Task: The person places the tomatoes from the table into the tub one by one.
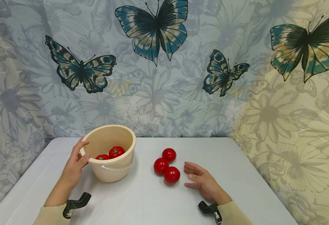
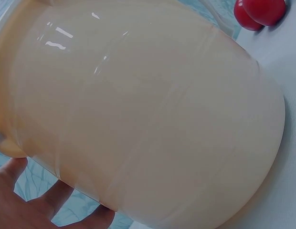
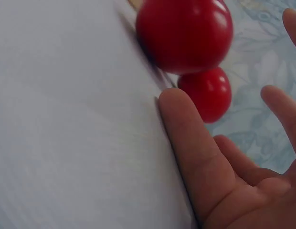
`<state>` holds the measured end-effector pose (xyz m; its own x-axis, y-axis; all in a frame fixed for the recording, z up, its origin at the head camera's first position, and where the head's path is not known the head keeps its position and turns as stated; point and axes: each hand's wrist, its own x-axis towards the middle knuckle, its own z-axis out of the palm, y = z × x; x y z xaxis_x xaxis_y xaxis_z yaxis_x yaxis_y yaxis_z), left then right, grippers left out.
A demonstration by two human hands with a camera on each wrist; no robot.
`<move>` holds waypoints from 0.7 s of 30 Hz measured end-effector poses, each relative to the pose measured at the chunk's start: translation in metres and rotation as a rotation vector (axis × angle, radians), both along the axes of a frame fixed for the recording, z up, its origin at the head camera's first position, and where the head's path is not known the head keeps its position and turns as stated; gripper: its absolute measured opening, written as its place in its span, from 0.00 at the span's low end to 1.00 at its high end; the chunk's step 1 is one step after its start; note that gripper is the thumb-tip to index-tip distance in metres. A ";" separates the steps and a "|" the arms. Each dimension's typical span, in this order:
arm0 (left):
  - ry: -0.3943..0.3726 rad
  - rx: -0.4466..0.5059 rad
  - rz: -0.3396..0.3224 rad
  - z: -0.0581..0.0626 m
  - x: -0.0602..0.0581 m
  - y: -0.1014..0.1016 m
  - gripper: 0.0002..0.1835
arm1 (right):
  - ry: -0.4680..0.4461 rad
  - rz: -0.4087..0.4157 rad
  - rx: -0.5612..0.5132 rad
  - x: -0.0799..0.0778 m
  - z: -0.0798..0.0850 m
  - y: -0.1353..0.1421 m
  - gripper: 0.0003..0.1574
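Note:
A cream bucket with a white handle stands at the left of the table. My left hand holds it by the left side of its rim; in the left wrist view some fingers show along the bucket wall. Inside lie red tomatoes, one with its green stem showing and another partly hidden by the rim. Three more tomatoes, a far one, a left one and a near one, sit close together mid-table. Just right of them, my right hand holds nothing, its fingers spread.
A white cloth covers the table. Behind it hangs a floral fabric backdrop with butterflies, reaching round both sides. Each wrist wears a black camera mount, one on the left and one on the right.

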<state>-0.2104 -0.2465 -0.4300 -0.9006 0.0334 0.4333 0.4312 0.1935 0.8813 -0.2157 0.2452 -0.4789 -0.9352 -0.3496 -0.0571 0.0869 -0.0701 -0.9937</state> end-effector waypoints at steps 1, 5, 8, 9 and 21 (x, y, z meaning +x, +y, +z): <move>0.000 0.003 -0.003 0.000 0.000 0.000 0.25 | 0.001 0.003 0.007 0.001 0.000 -0.002 0.39; 0.002 0.015 -0.012 -0.002 -0.002 0.000 0.25 | 0.003 0.015 0.022 0.003 0.001 -0.007 0.41; 0.003 0.016 -0.013 -0.002 -0.002 0.000 0.25 | 0.000 0.030 0.020 0.003 0.001 -0.009 0.42; 0.003 0.016 -0.013 -0.002 -0.002 0.000 0.25 | -0.001 0.037 0.018 0.003 0.001 -0.010 0.42; 0.007 0.016 -0.005 -0.001 -0.001 0.000 0.25 | 0.004 0.052 0.038 0.001 -0.002 -0.028 0.48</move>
<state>-0.2112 -0.2465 -0.4307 -0.8972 0.0312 0.4405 0.4387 0.1770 0.8810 -0.2146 0.2169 -0.4809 -0.9161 -0.3951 -0.0678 0.0857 -0.0277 -0.9959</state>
